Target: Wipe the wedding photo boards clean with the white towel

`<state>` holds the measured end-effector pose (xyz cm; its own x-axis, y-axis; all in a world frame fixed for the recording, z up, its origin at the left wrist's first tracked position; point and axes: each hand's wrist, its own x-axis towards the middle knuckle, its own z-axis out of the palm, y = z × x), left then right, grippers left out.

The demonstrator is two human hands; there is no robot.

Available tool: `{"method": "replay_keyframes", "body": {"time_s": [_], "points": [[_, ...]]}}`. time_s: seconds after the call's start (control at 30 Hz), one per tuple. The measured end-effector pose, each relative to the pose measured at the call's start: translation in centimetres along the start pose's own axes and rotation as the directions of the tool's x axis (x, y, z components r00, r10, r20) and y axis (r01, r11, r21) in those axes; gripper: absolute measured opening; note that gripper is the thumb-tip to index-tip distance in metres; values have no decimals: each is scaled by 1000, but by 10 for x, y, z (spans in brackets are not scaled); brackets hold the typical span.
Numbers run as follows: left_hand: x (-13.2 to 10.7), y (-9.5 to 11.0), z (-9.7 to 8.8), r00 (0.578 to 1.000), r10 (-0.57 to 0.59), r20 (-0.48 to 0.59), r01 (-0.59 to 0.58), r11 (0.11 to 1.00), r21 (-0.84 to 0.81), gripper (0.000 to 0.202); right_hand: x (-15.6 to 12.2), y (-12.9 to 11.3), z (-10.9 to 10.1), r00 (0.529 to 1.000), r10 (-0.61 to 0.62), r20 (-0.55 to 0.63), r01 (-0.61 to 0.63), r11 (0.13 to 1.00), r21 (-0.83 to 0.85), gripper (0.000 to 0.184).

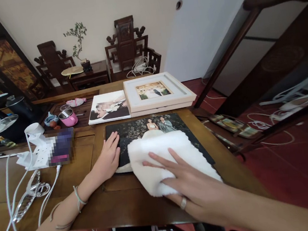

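A dark wedding photo panel (127,130) lies flat on the wooden table, showing a couple near its far edge. My left hand (109,155) rests open on the panel's left edge, fingers stretched forward. A fluffy white cloth (180,144) covers much of the panel and hangs past its near edge. On top of it is my right hand (184,181), a ring on one finger. Its fingers are spread and press the cloth down, while the lowest finger goes partly out of sight at a fold of the cloth.
Behind the panel are a white-framed photo (179,93) and a smaller photo print (111,115). To the left stand a pink cup (69,119), a power strip (41,151) with white cables, and a clear hair clip (28,196). Wooden chairs (125,39) line the wall.
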<state>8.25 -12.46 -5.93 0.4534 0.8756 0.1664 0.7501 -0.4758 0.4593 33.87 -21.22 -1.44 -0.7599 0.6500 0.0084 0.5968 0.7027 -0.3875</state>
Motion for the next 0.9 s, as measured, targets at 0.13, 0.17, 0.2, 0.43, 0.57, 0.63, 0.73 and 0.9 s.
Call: {"method": "replay_keyframes", "body": {"time_s": [0.13, 0.17, 0.2, 0.43, 0.57, 0.63, 0.73, 0.9], "points": [[0, -1, 0, 1000, 10, -12, -10, 1000, -6, 48, 31, 26, -13, 1000, -10, 11, 11, 1000, -29, 31], [0, -1, 1, 1000, 13, -14, -13, 1000, -8, 48, 43, 36, -16, 1000, -19, 5, 19, 999, -50, 33], [0, -2, 1, 1000, 16, -15, -16, 1000, -9, 48, 55, 46, -20, 1000, -23, -7, 22, 997, -74, 35], [0, -3, 2, 999, 25, -24, -26, 999, -19, 48, 104, 71, -26, 994, 35, -102, -53, 982, -181, 37], [-1, -4, 2, 1000, 18, -26, -18, 1000, -16, 49, 72, 37, -17, 999, 8, -53, -14, 993, -115, 37], [0, -4, 2, 1000, 10, -14, -10, 1000, -11, 49, 48, 14, -9, 1000, -16, -7, 16, 999, -50, 33], [0, -2, 1, 1000, -2, 2, 2, 1000, -9, 48, 18, -11, 0, 999, -30, 18, 30, 999, 20, 31], [0, -1, 0, 1000, 2, 1, -2, 1000, -5, 48, 15, -7, -4, 998, -47, 31, 46, 997, 55, 34]]}}
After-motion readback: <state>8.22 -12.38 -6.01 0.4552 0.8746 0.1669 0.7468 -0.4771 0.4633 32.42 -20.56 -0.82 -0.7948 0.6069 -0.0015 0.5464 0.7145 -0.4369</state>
